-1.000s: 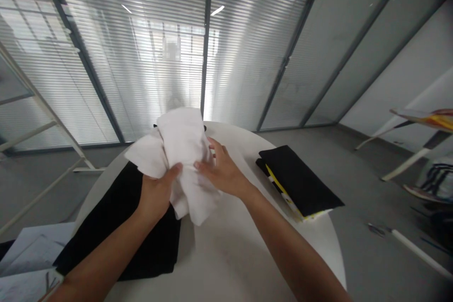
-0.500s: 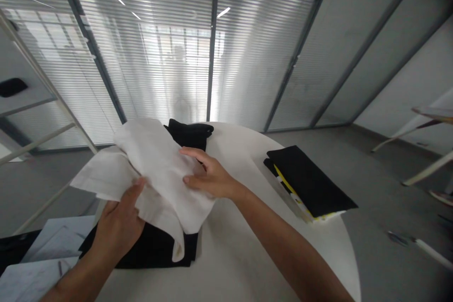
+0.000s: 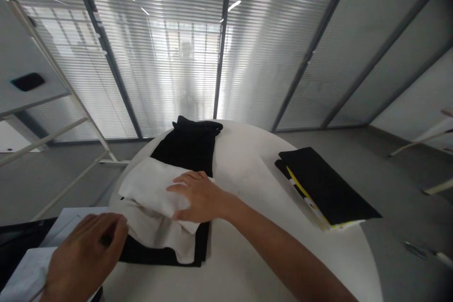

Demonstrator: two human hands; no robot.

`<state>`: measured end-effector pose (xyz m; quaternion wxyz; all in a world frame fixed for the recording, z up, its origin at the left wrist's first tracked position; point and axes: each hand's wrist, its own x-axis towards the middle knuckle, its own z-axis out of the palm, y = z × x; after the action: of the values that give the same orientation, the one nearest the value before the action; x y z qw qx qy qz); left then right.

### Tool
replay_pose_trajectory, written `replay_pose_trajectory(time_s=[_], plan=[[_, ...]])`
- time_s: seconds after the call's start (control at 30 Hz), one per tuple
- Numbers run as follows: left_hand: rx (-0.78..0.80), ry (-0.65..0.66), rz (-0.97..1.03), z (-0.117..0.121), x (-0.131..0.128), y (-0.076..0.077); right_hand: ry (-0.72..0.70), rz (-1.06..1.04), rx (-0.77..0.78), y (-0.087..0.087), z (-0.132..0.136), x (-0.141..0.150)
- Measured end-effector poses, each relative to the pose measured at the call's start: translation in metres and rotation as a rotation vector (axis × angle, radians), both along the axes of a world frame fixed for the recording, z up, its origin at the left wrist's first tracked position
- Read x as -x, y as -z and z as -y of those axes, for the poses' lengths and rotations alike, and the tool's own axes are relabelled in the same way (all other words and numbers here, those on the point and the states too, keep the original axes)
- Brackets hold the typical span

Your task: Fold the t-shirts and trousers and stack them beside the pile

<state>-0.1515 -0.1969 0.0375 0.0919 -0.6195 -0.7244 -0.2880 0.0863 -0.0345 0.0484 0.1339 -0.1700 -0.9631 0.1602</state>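
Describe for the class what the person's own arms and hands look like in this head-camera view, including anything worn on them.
The left hand and right hand are bare, with no gloves and no rings that can be seen. The right forearm is bare too, with no sleeve, watch or band in view.

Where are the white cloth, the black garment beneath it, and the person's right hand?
White cloth (image 3: 150,186): head view, on its upper fold.
Black garment (image 3: 187,151): head view, on its uncovered upper part.
Right hand (image 3: 201,197): head view, on the back of the hand.
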Motion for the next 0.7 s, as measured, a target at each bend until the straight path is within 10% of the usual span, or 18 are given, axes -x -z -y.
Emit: replay_pose_trajectory(time_s=[0.33, 0.5, 0.6, 0.7], plan=[[0.037, 0.234, -0.200, -0.027, -0.023, 0.070, -0.113, 0.058, 0.155, -0.006, -0.030, -0.004], [0.237, 0.279, -0.172, -0.032, -0.021, 0.050, 0.372, -0.255, 0.283, -0.001, -0.078, -0.016], [0.340, 0.252, -0.182, -0.045, -0.027, 0.028, 0.762, -0.400, 0.031, 0.007, -0.086, -0.020], [0.339, 0.279, -0.189, -0.068, -0.033, 0.018, 0.779, -0.389, -0.281, 0.014, -0.075, -0.019]])
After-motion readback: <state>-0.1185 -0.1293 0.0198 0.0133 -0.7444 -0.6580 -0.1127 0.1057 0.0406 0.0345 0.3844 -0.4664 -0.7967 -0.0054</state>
